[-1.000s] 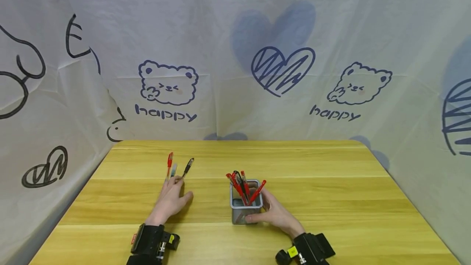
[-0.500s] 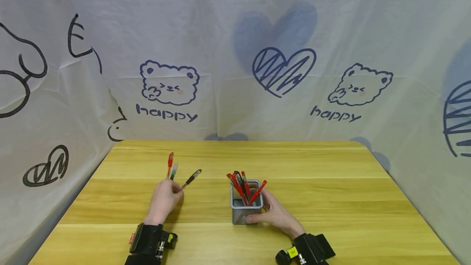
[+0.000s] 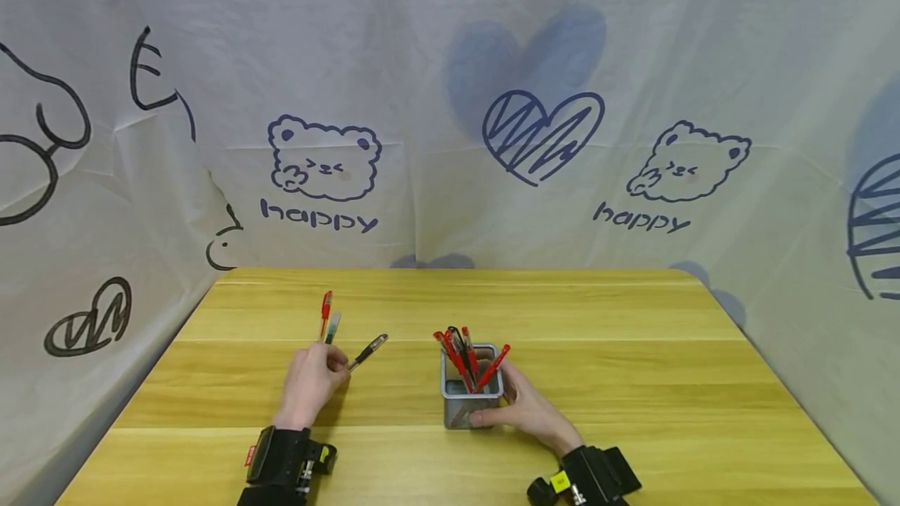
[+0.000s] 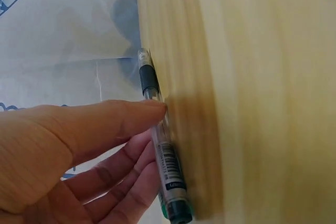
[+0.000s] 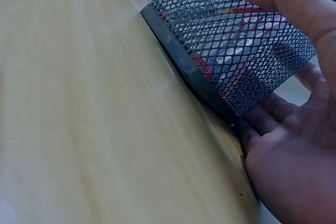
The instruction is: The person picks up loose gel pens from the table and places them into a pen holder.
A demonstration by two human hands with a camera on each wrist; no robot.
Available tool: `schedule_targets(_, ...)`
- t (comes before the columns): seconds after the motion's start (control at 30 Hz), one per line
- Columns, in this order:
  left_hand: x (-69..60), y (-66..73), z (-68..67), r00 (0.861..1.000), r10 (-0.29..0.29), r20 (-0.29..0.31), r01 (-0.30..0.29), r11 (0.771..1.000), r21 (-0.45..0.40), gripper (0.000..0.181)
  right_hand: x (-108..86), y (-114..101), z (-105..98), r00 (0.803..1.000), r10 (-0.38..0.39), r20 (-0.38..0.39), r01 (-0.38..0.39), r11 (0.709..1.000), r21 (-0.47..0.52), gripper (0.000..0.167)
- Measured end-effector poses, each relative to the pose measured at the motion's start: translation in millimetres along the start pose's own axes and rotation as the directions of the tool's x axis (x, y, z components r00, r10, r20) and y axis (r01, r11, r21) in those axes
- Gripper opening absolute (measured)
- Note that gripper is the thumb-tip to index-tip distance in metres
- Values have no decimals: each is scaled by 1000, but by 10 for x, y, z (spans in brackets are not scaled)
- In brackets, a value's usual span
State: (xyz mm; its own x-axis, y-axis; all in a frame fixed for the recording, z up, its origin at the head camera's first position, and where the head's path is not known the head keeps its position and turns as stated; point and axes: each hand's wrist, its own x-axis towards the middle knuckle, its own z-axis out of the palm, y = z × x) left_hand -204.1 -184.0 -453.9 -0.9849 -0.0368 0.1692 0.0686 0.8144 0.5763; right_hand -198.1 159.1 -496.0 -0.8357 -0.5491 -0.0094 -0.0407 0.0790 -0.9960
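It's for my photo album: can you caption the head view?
The left grip pinches a pen while the right grip holds a mesh cup of red and black pens.

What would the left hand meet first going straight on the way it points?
Likely the greenish pen just ahead of the left hand, with the red pen beside it; depth is unclear, contact may already exist.

On the counter (image 3: 633, 412), several pens (image 3: 494, 368) sit in the pen holder (image 3: 457, 412), with three other pens (image 3: 369, 350) toward its ten o'clock.
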Motion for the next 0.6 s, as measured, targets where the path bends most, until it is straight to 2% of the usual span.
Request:
schedule_targets(0.37,9,16,1,995,31,92,-37,997,69,9,-4,-9,5,1000,-5,-1,5,1000,-4,89)
schedule_targets(0.6,8,22,-16,992,54,115,-66,992,104,6,-11,-31,13,1000,-16,1,16,1000,0,90)
